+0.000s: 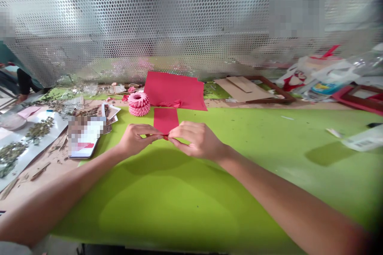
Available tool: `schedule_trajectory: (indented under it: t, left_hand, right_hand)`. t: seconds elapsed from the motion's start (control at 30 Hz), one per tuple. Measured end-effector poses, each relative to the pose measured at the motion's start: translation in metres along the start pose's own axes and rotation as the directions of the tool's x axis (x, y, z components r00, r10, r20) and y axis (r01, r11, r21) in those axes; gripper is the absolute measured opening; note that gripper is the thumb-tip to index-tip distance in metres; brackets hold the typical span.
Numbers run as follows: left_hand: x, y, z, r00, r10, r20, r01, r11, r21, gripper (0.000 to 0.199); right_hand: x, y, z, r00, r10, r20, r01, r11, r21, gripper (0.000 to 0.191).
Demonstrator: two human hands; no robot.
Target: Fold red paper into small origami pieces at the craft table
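While the left hand [136, 139] and the right hand [194, 140] are pinching together on the near end of a rectangular red paper strip [166, 120], the strip is lying on a lime-green mat [191, 211], its long axis pointing straight ahead, away from the person. Just beyond it, larger red paper sheets [173, 89] are lying beside a pink folded-paper rosette [138, 104].
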State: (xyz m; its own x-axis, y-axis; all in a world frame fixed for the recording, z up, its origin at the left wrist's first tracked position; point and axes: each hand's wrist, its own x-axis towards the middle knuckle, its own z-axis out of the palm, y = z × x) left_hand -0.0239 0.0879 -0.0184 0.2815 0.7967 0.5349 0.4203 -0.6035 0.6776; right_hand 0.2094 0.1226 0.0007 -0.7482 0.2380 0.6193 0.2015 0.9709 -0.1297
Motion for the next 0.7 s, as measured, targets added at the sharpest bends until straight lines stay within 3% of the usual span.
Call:
schedule_trajectory:
  t: [0.1,0.27,0.4,0.53,0.7]
  left_hand:
    - [0.0,0.001,0.0,1.0,0.008,-0.017,-0.009,1.0,-0.021,0.017]
    - [-0.002,0.004,0.002,0.996,-0.037,-0.079,0.033,0.998,-0.06,0.016]
    - [-0.003,0.007,0.004,0.996,-0.044,-0.083,0.036,0.995,-0.098,0.017]
    - [-0.003,0.01,0.005,0.995,-0.055,-0.086,0.044,0.991,-0.124,0.016]
    - [-0.002,0.01,0.005,0.992,-0.071,-0.102,0.058,0.99,-0.125,0.015]
  right_hand:
    - [0.0,-0.002,0.002,0.997,0.063,-0.037,-0.061,0.997,0.051,0.009]
    - [0.002,-0.011,0.011,0.927,0.37,-0.069,-0.34,0.901,0.27,0.026]
    - [0.003,-0.013,0.015,0.909,0.41,-0.077,-0.365,0.871,0.33,0.011]
    - [0.003,-0.014,0.014,0.885,0.454,-0.101,-0.388,0.841,0.377,0.012]
    - [0.005,-0.014,0.014,0.821,0.569,-0.052,-0.493,0.751,0.439,0.016]
